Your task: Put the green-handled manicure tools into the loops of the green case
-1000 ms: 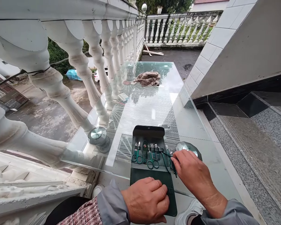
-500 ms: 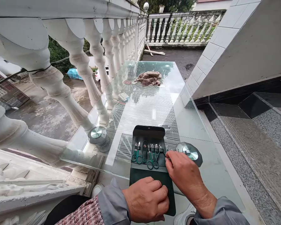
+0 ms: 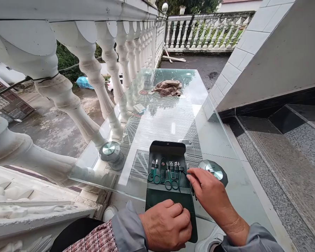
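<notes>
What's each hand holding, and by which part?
Left hand pins the case by its near flap. Right hand pinches a thin tool at the case's right edge; grip spot hidden.

No text is legible; the small card (image 3: 138,107) perhaps bears print, too blurred.

My left hand (image 3: 166,225) sits low and close to my body, palm down, fingers curled under into a loose fist, thumb tucked against the forefinger. My right hand (image 3: 209,193) reaches further forward, just to its right, palm down, wrist angled inward, thumb and forefinger pinched together at the tips.
</notes>
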Demonstrator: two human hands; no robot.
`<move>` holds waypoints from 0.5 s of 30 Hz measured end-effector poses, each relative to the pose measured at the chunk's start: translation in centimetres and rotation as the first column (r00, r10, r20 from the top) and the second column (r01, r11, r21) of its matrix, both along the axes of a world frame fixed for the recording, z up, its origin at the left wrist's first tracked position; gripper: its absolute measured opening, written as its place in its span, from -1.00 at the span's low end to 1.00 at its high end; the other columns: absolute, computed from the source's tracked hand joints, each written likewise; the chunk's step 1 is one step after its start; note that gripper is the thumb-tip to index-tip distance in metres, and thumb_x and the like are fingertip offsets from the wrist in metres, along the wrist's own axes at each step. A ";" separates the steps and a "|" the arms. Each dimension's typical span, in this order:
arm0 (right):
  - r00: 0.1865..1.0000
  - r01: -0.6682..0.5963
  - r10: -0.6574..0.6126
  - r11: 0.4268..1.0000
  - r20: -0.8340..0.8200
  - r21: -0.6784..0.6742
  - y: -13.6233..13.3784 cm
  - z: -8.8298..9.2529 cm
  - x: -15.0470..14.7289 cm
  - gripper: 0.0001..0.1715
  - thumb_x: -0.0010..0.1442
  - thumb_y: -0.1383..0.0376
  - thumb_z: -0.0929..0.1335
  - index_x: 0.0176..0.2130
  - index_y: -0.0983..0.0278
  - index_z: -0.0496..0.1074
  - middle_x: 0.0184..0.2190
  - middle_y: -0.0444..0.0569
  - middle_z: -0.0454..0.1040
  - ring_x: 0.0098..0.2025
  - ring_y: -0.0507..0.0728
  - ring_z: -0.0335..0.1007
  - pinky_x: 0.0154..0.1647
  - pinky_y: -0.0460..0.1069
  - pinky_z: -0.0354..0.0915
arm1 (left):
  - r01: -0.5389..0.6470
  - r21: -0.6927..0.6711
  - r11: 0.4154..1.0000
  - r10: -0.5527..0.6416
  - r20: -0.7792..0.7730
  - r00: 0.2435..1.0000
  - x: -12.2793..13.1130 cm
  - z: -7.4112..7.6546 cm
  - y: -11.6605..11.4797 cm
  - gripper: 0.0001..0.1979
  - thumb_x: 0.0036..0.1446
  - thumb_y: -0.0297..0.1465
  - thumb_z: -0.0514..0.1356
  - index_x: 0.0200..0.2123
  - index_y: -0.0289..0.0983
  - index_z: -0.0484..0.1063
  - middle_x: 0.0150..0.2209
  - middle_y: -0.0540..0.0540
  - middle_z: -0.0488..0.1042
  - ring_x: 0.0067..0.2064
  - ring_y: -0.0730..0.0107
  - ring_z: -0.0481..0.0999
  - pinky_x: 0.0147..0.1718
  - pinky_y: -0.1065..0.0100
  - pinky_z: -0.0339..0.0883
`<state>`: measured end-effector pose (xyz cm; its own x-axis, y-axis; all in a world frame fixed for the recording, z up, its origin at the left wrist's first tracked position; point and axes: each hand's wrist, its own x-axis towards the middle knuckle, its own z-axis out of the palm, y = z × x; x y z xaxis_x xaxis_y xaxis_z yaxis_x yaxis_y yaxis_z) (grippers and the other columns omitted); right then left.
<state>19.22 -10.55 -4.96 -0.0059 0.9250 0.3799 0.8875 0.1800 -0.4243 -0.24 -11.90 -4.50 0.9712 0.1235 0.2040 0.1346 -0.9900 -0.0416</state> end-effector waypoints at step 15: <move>0.994 -0.063 0.072 0.992 0.080 -0.112 -0.2 -0.4 1.4 -0.58 0.22 0.47 0.11 -0.14 0.20 0.44 -0.36 -0.03 0.37 -0.28 0.12 0.26 -0.28 0.00 0.23 | -0.043 -0.004 0.999 0.043 0.076 0.996 -0.7 -0.4 0.4 -0.60 0.15 -0.23 0.04 -0.07 -0.41 0.30 -0.11 -0.24 0.36 -0.16 0.22 0.37 -0.29 0.28 0.27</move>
<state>20.64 -10.73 -5.35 -0.0975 0.9573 0.2721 0.9082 0.1974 -0.3691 -0.94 -11.51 -4.95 0.9467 0.1650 0.2768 0.1794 -0.9834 -0.0273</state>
